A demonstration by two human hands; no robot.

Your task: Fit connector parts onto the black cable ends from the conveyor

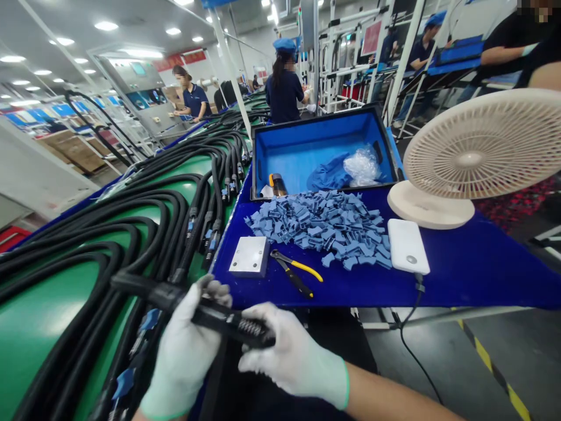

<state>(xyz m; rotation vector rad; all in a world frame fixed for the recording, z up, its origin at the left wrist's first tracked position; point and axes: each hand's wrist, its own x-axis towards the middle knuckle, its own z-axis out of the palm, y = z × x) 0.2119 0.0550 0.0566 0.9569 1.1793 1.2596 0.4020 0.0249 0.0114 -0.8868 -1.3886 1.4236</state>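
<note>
A black hose with a ribbed black end piece [219, 320] lies across both white-gloved hands at the lower middle. My left hand [186, 345] is wrapped round its middle part, palm up. My right hand [289, 351] grips the ribbed end, thumb below and fingers above. Beyond the hands, on the blue table [460, 275], are a metal block [249, 256], pliers [298, 272] with one yellow and one black handle, and a heap of small blue clips [324, 228].
Many black hoses [175, 204] cover the green surface [39, 327] at left. Behind the clips stands a blue bin [302, 146] with plastic wrap inside. A white fan [473, 158] and a white power bank [407, 245] with a cable stand at right. People work farther back.
</note>
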